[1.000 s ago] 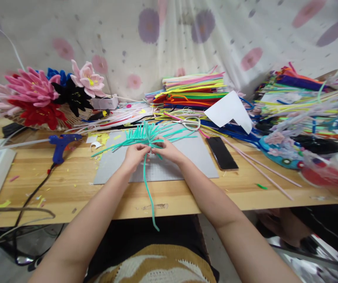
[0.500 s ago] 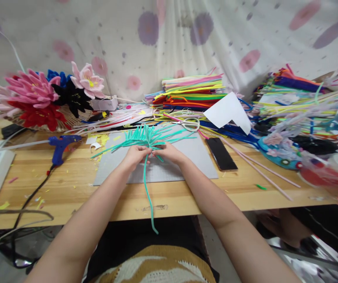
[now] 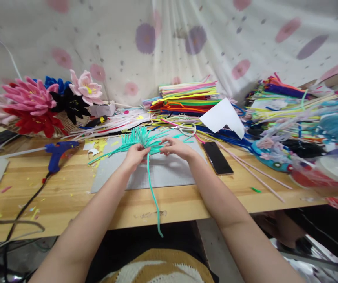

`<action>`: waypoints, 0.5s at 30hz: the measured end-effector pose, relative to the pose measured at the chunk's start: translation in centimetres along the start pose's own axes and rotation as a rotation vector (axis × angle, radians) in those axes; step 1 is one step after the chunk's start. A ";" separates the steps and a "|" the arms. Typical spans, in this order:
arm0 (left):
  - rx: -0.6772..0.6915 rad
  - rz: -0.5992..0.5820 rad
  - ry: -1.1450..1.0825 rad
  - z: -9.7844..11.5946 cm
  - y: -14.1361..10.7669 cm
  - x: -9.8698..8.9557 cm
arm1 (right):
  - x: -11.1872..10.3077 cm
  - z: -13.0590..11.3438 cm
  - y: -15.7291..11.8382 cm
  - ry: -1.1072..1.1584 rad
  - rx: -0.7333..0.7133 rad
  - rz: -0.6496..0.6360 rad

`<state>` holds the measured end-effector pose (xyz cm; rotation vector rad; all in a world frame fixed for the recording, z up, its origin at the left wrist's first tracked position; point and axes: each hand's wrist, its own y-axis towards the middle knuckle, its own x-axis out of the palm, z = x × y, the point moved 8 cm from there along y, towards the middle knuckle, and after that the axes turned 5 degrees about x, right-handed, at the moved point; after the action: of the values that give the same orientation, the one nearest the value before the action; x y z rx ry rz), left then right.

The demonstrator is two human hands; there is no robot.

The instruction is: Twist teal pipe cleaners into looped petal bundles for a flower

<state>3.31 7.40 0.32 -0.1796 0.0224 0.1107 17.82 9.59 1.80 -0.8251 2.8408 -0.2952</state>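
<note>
A bundle of teal pipe cleaners (image 3: 137, 136) fans out over a grey board (image 3: 169, 173) on the table. My left hand (image 3: 136, 155) is closed on the gathered stems, thumb and fingers pinching near their centre. From that pinch one long teal stem hangs down past the table's front edge. My right hand (image 3: 174, 148) is at the bundle's right side, its fingers curved and apart. Teal strands pass beside and behind its fingertips; whether they touch is hard to tell.
A blue glue gun (image 3: 57, 154) with a black cord lies left, below fuzzy flowers (image 3: 29, 96). Scissors (image 3: 188, 129) rest behind the board. A phone (image 3: 217, 158) and white paper (image 3: 224, 118) are right. Stacked colourful pipe cleaners (image 3: 186, 98) line the back.
My right hand has moved off the pinch point to the right and its fingers have spread. My left hand keeps its hold. The view has shifted slightly.
</note>
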 end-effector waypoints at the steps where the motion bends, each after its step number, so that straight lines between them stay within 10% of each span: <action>1: 0.010 0.019 -0.016 0.0 0.2 -0.1 | -0.8 -0.1 -0.1 -0.019 0.004 -0.001; 5: 0.011 0.061 -0.067 -0.2 0.7 -0.6 | -7.0 -0.4 0.2 -0.196 0.023 0.237; 10: 0.024 0.097 -0.158 0.0 0.8 -0.8 | -15.5 -0.8 0.7 -0.963 0.185 0.780; 15: -0.071 0.093 -0.373 -0.7 0.4 -0.3 | -16.2 1.0 3.4 -1.452 0.215 0.629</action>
<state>2.99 7.63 -0.40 -0.2263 -0.3456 0.2369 29.76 21.09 1.76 0.0427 1.4909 0.0951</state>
